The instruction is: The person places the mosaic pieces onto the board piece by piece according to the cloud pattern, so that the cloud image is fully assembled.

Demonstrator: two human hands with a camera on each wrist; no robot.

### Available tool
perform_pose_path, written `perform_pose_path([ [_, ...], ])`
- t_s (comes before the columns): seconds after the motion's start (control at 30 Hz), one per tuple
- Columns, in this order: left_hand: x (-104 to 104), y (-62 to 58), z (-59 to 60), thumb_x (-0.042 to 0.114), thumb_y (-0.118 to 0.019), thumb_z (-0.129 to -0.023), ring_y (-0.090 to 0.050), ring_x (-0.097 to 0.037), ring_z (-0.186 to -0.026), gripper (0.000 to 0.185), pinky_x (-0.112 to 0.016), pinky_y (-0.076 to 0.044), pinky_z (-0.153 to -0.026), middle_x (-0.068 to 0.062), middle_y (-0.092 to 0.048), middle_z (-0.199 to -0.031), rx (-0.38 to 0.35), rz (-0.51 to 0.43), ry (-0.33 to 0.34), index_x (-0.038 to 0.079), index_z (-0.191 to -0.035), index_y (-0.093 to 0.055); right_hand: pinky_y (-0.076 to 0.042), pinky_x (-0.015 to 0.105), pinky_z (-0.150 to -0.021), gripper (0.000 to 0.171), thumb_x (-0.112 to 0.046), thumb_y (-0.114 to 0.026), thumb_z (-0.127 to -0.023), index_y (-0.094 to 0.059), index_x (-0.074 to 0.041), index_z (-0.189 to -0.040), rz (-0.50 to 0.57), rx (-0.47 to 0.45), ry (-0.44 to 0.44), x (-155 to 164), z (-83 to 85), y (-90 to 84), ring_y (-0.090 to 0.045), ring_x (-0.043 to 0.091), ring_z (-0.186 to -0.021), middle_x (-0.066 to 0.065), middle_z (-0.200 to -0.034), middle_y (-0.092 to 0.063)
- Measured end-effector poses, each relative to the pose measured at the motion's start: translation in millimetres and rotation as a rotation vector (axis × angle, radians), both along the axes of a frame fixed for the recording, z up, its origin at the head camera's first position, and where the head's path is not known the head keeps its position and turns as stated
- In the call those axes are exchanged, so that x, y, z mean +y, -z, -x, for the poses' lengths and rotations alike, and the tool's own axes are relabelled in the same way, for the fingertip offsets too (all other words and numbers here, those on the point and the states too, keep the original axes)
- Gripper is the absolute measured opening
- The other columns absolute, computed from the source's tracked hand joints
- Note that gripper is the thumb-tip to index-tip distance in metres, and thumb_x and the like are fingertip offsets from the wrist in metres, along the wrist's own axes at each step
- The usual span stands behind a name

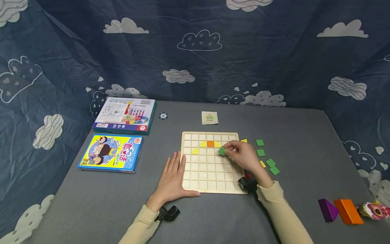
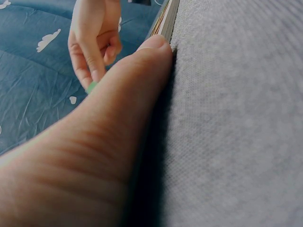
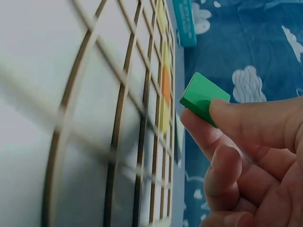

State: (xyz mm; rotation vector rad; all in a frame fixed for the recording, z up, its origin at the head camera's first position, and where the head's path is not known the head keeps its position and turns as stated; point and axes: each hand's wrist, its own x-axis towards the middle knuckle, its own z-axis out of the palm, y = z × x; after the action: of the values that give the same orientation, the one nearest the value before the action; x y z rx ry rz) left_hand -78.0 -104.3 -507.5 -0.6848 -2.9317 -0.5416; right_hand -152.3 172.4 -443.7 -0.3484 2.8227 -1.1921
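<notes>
A wooden grid board (image 1: 199,176) lies on the table. In its upper rows sit an orange square tile (image 1: 210,144) and several yellow pieces (image 1: 195,151) with curved edges. My left hand (image 1: 170,181) lies with straight fingers along the board's left edge, its thumb by the lower left corner. Over the board's right side, my right hand (image 1: 243,155) pinches a green square tile (image 3: 204,94) between thumb and fingers. The right wrist view has that tile tilted and raised above the grid. Several loose green tiles (image 1: 259,142) lie right of the board.
A small pattern card (image 1: 210,118) lies behind the board, with a poker chip (image 1: 163,116) to its left. Two boxed games (image 1: 111,152) stand at the left. A purple block (image 1: 328,210), an orange block (image 1: 348,211) and a figurine (image 1: 374,210) are at the front right.
</notes>
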Motion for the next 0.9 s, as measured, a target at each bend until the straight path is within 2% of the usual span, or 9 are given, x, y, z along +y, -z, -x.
perform_pose_path([
  [0.17, 0, -0.3, -0.2, 0.082, -0.063, -0.059, -0.005, -0.035, -0.142, 0.134, -0.048, -0.006, -0.112, -0.025, -0.011, -0.154, -0.008, 0.005, 0.000, -0.004, -0.149, -0.015, -0.041, 0.031, -0.051, 0.010, -0.013, -0.069, -0.087, -0.072, -0.009, -0.095, 0.005, -0.030, -0.010, -19, 5.2, -0.9, -0.050, 0.017, -0.058, 0.001, -0.082, -0.065],
  [0.53, 0, 1.4, 0.6, 0.085, -0.060, -0.059, -0.001, -0.032, -0.143, 0.135, -0.045, -0.002, -0.113, -0.022, -0.007, -0.155, -0.034, 0.015, -0.013, -0.001, -0.150, -0.011, -0.040, 0.030, -0.052, 0.009, -0.015, -0.072, -0.085, -0.073, -0.009, -0.091, -0.004, -0.023, -0.038, -46, 15.0, 0.8, -0.049, 0.015, -0.057, -0.001, -0.080, -0.065],
  [0.9, 0, 1.1, 1.0, 0.088, -0.055, -0.059, -0.004, -0.033, -0.142, 0.135, -0.045, -0.003, -0.113, -0.024, -0.010, -0.154, -0.010, 0.030, -0.011, -0.002, -0.150, -0.013, -0.040, 0.030, -0.058, 0.006, -0.018, -0.072, -0.085, -0.071, -0.012, -0.086, -0.071, -0.050, -0.031, -63, 19.1, 4.3, -0.051, 0.014, -0.061, -0.003, -0.074, -0.062],
])
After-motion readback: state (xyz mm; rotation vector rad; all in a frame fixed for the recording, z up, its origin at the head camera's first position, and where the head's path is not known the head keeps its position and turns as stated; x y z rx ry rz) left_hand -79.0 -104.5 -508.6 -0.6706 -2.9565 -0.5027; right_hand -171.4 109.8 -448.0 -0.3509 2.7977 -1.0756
